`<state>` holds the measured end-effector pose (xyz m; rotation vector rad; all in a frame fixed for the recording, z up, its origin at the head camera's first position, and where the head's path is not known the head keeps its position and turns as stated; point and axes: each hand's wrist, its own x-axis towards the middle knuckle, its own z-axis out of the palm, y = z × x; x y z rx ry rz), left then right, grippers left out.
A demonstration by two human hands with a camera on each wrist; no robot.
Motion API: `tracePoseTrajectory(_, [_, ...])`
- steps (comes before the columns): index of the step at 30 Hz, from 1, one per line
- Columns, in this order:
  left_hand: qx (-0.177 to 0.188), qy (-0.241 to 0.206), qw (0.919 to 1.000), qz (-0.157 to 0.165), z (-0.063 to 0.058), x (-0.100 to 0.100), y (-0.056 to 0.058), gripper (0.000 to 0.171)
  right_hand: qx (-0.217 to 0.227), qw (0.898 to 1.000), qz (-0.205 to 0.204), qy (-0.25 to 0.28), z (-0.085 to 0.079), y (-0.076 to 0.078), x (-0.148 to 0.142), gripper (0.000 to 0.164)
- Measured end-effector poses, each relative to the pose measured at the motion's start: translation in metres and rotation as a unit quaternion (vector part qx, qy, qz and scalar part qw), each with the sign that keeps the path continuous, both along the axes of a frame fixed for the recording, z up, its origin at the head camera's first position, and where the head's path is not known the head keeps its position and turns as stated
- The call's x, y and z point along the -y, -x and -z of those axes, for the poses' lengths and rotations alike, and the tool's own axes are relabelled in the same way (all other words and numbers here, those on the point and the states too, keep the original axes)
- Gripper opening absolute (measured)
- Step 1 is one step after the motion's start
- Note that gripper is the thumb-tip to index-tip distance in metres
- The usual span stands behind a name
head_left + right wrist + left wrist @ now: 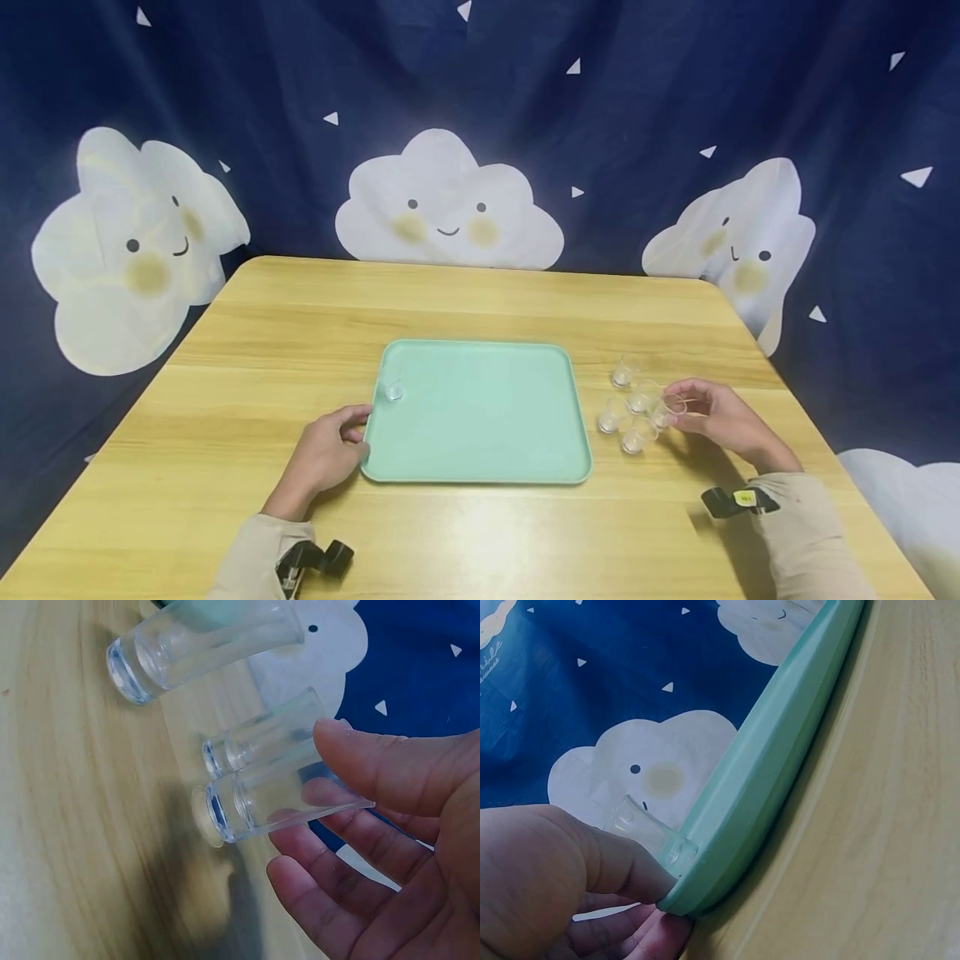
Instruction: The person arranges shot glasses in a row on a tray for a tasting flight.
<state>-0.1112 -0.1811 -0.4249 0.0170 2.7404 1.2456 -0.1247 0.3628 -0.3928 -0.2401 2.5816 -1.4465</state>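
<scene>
Currently, the right hand (714, 414) pinches a clear shot glass (266, 796) near its rim; the left hand (326, 451) pinches the left edge of the mint-green tray (480, 417). Four neighbouring glasses (634, 440) stand right of the tray; one further glass (393, 389) stands inside, at left.

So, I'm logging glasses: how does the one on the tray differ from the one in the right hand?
The tray glass stands near the left edge of the tray; the held glass is off it, to the right. No hand grips the tray glass, while the right hand holds the other. The tray glass is alone; the held glass has four others nearby. Both are clear.
</scene>
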Motion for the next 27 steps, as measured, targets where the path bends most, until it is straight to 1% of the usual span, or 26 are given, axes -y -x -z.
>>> tracePoseTrajectory(7, [-0.004, 0.0, 1.0, -0.002, 0.0, -0.001, 0.001, 0.052, -0.023, 0.999, -0.003, -0.028, -0.007, 0.001, -0.001, 0.034])
tracePoseTrajectory(14, [-0.003, -0.001, 1.0, -0.003, -0.001, -0.001, 0.0, 0.052, -0.015, 0.999, -0.004, -0.033, -0.014, 0.004, -0.002, 0.036])
tracePoseTrajectory(20, [-0.005, -0.002, 1.0, -0.001, -0.001, 0.0, 0.0, 0.052, -0.016, 0.999, 0.0, -0.031, -0.027, 0.005, 0.0, 0.037])
tracePoseTrajectory(27, [0.001, -0.002, 1.0, -0.001, -0.002, 0.0, 0.0, 0.052, -0.024, 0.999, 0.002, -0.045, -0.045, 0.008, 0.007, 0.036])
